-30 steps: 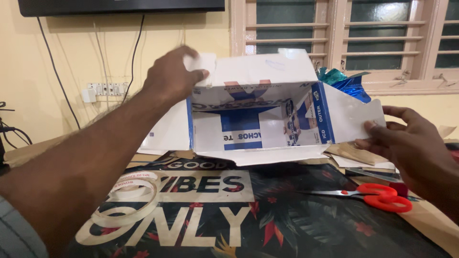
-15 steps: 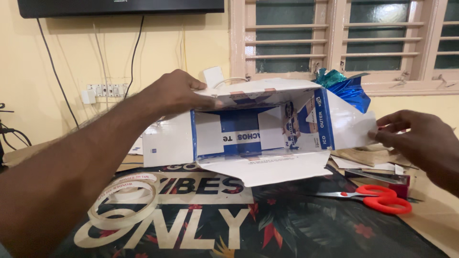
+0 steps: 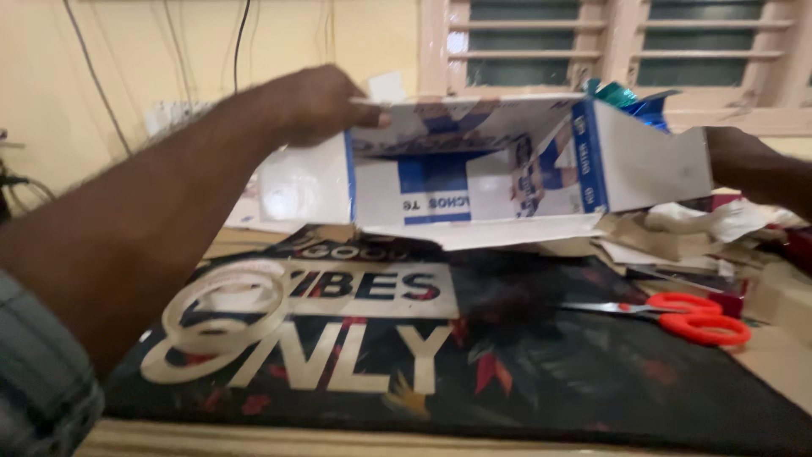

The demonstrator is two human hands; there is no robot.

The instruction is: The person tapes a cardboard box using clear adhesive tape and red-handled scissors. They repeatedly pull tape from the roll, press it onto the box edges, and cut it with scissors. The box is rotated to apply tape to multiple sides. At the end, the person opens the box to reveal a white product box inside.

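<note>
Box (image 3: 474,182) lies on its side above the dark mat (image 3: 507,372), mouth toward us. Our left hand (image 3: 317,106) pinches its top flap down; our right hand (image 3: 748,165), behind the side flap, we cannot tell.

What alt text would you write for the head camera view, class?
Two hands hold an open white-and-blue cardboard box above a dark printed mat: left hand on its top flap, right hand behind its side flap. Tape roll and red scissors lie below.

Probably a home: shuttered window (image 3: 626,51), wall switches (image 3: 169,114)
</note>
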